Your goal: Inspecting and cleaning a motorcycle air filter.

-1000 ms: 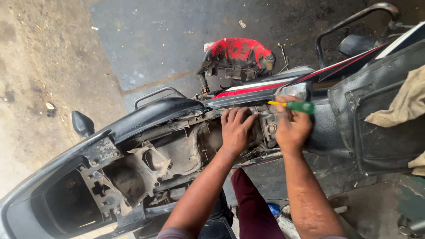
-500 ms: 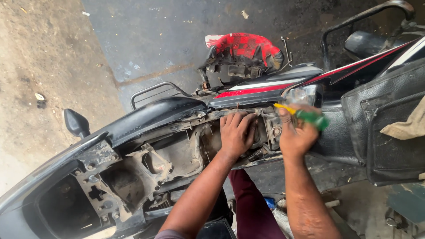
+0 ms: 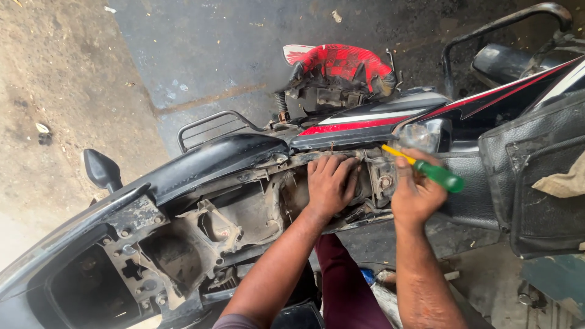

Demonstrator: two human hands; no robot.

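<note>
Fingers of the right hand (image 3: pixel 415 194) curl tight around a glossy green-handled screwdriver (image 3: pixel 434 172). Left hand (image 3: pixel 329 183) lies flat, fingers spread, on the scooter's grimy, stripped frame (image 3: pixel 231 213). Dusty, gritty concrete floor (image 3: pixel 73 91) lies beyond.

Outdoor workshop ground: a dusty concrete floor (image 3: pixel 67 91), pale and sandy along its left edge, beside a darker grey slab (image 3: pixel 201 42) with a rusty seam. Small debris is scattered about, under even, soft daylight.
</note>
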